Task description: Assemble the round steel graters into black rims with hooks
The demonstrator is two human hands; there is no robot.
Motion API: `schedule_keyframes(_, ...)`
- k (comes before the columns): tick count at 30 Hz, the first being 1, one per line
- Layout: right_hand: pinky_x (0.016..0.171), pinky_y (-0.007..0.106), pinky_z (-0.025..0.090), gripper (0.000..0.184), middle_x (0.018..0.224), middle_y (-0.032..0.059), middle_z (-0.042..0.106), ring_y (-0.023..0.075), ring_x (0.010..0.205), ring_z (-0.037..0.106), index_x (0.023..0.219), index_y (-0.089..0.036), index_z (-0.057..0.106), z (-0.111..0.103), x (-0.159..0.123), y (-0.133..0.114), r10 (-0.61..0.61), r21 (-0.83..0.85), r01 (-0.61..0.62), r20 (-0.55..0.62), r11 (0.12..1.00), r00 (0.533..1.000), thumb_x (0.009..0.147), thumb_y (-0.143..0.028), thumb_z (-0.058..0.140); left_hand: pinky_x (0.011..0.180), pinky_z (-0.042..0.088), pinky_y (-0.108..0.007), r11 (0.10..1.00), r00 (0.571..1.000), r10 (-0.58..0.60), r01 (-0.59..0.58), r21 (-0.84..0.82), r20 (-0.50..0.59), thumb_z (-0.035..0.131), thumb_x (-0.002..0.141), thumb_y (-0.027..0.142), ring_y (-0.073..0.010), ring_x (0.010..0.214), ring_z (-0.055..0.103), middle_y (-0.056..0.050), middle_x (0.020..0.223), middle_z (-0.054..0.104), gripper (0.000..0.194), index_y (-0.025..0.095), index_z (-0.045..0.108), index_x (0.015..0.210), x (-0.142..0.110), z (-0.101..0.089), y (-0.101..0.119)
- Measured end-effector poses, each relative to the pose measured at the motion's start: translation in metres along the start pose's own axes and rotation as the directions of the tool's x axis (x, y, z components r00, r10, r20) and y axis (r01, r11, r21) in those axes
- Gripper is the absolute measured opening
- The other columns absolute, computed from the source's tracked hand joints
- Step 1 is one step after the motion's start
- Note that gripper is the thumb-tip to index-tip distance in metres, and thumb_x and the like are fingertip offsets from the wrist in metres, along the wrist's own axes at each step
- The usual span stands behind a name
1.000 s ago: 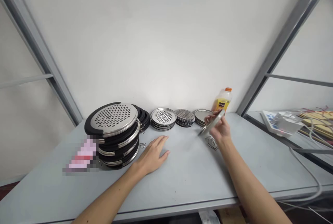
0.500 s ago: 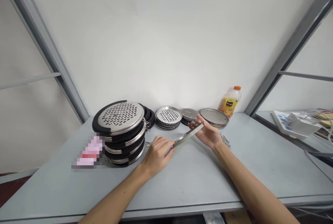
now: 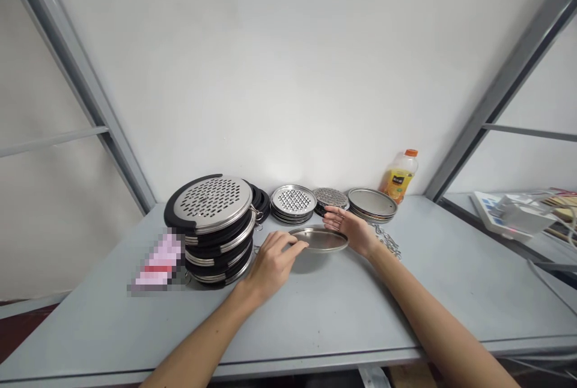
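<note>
Here, nearest first
Left hand (image 3: 270,260): fingers curled, tips pinching the left rim of the round tray (image 3: 319,239)
Tray: level between both hands, just above the table (image 3: 315,316)
Right hand (image 3: 354,230): fingers spread along the tray's far-right rim

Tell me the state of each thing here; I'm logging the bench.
Round metal tray: level, held at both rims just above the table.
Left hand: fingers on tray's near-left rim.
Right hand: gripping tray's right rim.
Grater stack: piled.
Juice bottle: upright, capped.
</note>
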State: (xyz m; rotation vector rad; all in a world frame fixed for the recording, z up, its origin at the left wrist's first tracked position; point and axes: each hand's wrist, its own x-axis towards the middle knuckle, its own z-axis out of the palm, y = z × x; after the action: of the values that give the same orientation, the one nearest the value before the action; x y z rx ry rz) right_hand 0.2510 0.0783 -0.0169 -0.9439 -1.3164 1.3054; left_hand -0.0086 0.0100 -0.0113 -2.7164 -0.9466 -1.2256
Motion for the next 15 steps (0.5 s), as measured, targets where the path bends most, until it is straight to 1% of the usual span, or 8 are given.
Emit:
schedule_keyframes(2, 0.088, 0.043, 0.050, 0.037, 0.101, 0.0105, 0.072, 0.0237, 0.092, 0.068, 0.108, -0.018, 0.065, 0.0021, -0.0003, 0.0011, 0.016, 0.011, -0.016, 0.024, 1.000, 1.000, 0.087, -0.041, 0.046, 0.079, 0.048, -0.037, 1.000, 0.999, 0.017, -0.018, 0.012, 0.040, 0.040, 0.091, 0.006, -0.0213, 0.092, 0.058, -0.008, 0.097, 0.063, 0.037, 0.023, 0.061, 0.116, 0.0001, 0.0004, 0.0005)
schedule_keyframes(5, 0.085, 0.041, 0.052, 0.036, 0.099, 0.0110, 0.071, 0.0234, 0.089, 0.067, 0.107, -0.018, 0.066, 0.0040, -0.0008, 0.0024, 0.037, 0.043, -0.040, 0.064, 0.998, 0.997, 0.084, -0.042, 0.052, 0.083, 0.047, -0.037, 0.999, 0.994, 0.035, -0.033, -0.020, 0.106, 0.045, 0.091, 0.010, -0.0211, 0.093, 0.057, -0.007, 0.098, 0.064, 0.034, 0.022, 0.058, 0.120, 0.0007, -0.0006, 0.0031)
schedule_keyframes(9, 0.081, 0.038, 0.052, 0.034, 0.095, 0.0100, 0.070, 0.0219, 0.085, 0.066, 0.105, -0.018, 0.066, 0.0044, 0.0009, 0.0044, 0.055, 0.093, -0.062, 0.073, 0.994, 0.996, 0.080, -0.041, 0.060, 0.086, 0.045, -0.036, 0.996, 0.985, 0.000, 0.016, -0.092, 0.171, 0.057, 0.085, 0.015, -0.0213, 0.092, 0.058, -0.005, 0.094, 0.066, 0.042, 0.019, 0.050, 0.126, 0.0015, -0.0033, 0.0061)
schedule_keyframes(11, 0.079, 0.035, 0.052, 0.033, 0.092, 0.0082, 0.070, 0.0203, 0.084, 0.066, 0.103, -0.018, 0.067, 0.0038, 0.0020, 0.0059, 0.066, 0.096, -0.071, 0.050, 0.993, 0.997, 0.078, -0.039, 0.064, 0.084, 0.045, -0.035, 0.995, 0.977, -0.003, 0.024, -0.099, 0.215, 0.061, 0.083, 0.017, -0.0207, 0.089, 0.059, -0.003, 0.088, 0.066, 0.041, 0.020, 0.052, 0.123, 0.0012, -0.0036, 0.0052)
schedule_keyframes(15, 0.078, 0.031, 0.050, 0.033, 0.091, 0.0066, 0.068, 0.0183, 0.086, 0.064, 0.104, -0.018, 0.066, 0.0034, 0.0021, 0.0090, 0.069, -0.006, -0.069, 0.029, 0.998, 0.997, 0.078, -0.038, 0.066, 0.078, 0.044, -0.032, 0.997, 0.947, 0.029, -0.006, -0.073, 0.321, 0.066, 0.082, 0.020, -0.0191, 0.079, 0.061, 0.000, 0.080, 0.067, 0.026, 0.022, 0.062, 0.108, -0.0004, -0.0022, 0.0004)
